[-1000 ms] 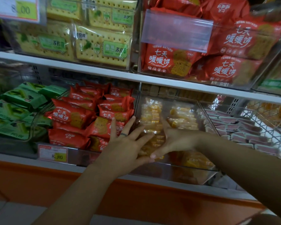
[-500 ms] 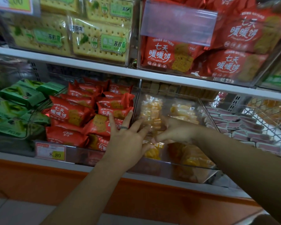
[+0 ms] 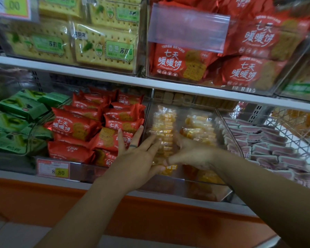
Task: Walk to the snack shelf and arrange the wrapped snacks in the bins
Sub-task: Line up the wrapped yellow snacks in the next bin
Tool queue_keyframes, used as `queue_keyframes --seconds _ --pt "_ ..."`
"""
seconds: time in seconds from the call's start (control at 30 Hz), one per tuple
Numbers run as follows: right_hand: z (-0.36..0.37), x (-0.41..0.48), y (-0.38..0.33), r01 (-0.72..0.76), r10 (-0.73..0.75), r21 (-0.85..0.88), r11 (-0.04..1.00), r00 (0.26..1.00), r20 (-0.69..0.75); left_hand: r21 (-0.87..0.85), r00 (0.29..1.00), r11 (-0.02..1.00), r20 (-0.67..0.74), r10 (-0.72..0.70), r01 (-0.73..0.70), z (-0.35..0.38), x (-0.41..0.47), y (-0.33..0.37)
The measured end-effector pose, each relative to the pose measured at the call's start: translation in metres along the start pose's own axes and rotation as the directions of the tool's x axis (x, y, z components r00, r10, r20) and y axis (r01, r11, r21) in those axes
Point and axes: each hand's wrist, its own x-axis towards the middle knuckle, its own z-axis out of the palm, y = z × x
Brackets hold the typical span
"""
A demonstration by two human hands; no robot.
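Shelf bins (image 3: 170,187) look mostly tidy; three o'clock of the red packets (image 3: 75,126), flat-fingered left hand (image 3: 138,158) steadies yellow snacks (image 3: 164,122) the right hand (image 3: 191,154) pinches, not yet squared.

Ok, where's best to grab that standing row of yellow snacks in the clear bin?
Probably squeeze its two long sides, coming over the low front of the clear bin. The yellow snack row is packets stacked on edge front to back, so an end pinch likely takes one. The left hand and right hand flank it.
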Motion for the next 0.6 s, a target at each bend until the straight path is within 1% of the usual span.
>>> queue_keyframes --seconds 0.03,0.1,0.17,0.23,0.33,0.37,0.4,0.5,0.6 --pt "-0.003 -0.002 -0.002 -0.009 0.009 0.007 1.000 1.000 0.029 -0.004 1.000 1.000 0.002 0.002 -0.002 0.000 0.000 0.000" --pt "-0.012 -0.005 -0.009 -0.042 0.033 0.098 0.994 0.995 0.091 0.006 1.000 1.000 -0.001 0.000 0.000 0.001 0.000 -0.001" --pt "-0.022 -0.008 -0.017 -0.050 0.029 0.186 0.981 0.993 0.118 0.017 1.000 1.000 -0.012 0.005 -0.005 0.000 -0.001 -0.001" --pt "-0.030 -0.004 -0.021 -0.048 0.035 0.187 0.981 0.997 0.072 0.004 1.000 1.000 0.002 0.001 -0.001 0.000 -0.002 -0.002" --pt "-0.028 0.006 -0.023 -0.067 0.075 0.085 0.994 0.993 -0.092 -0.027 1.000 1.000 -0.018 0.009 -0.009 -0.005 -0.003 -0.004" --pt "-0.026 0.008 -0.024 -0.056 0.062 0.046 0.997 0.987 -0.150 -0.027 1.000 1.000 -0.028 0.012 -0.012 -0.006 -0.002 -0.005" --pt "-0.025 0.011 -0.023 -0.043 0.052 0.052 0.998 0.982 -0.182 -0.027 0.999 1.000 -0.036 0.011 -0.012 -0.008 -0.002 -0.006" --pt "-0.014 0.015 -0.019 -0.052 0.077 0.201 0.978 0.990 -0.119 -0.016 0.999 1.000 -0.035 0.008 -0.008 -0.010 0.000 -0.009" --pt "-0.005 0.022 -0.013 -0.034 0.058 0.201 0.979 0.991 -0.117 -0.003 0.999 1.000 -0.046 0.016 -0.016 -0.009 0.001 -0.010"
